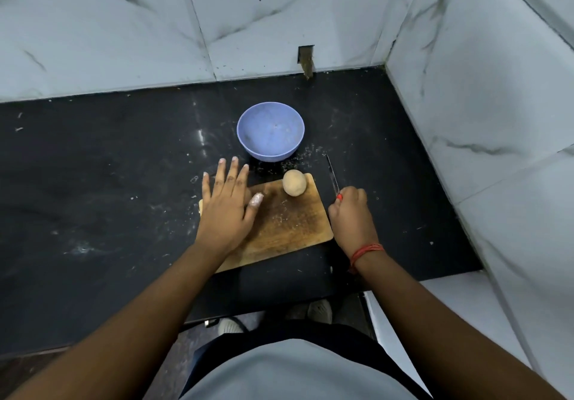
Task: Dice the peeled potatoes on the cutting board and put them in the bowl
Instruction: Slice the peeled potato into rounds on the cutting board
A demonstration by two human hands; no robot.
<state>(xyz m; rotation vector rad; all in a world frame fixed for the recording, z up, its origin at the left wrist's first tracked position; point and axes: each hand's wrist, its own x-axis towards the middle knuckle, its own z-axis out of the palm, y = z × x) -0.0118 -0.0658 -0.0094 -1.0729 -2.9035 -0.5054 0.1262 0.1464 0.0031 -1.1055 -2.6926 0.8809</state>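
Left hand (225, 203) flat at frame centre, fingers spread over cutting board (279, 225), grasping nothing, right hand (351, 213) clenched around knife (333, 177) handle, blade pointing up-frame.

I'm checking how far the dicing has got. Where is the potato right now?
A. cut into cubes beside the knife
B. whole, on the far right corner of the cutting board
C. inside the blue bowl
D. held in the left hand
B: the potato sits uncut on the far right corner of the cutting board, the bowl holds nothing, and the left hand lies flat and open beside it.
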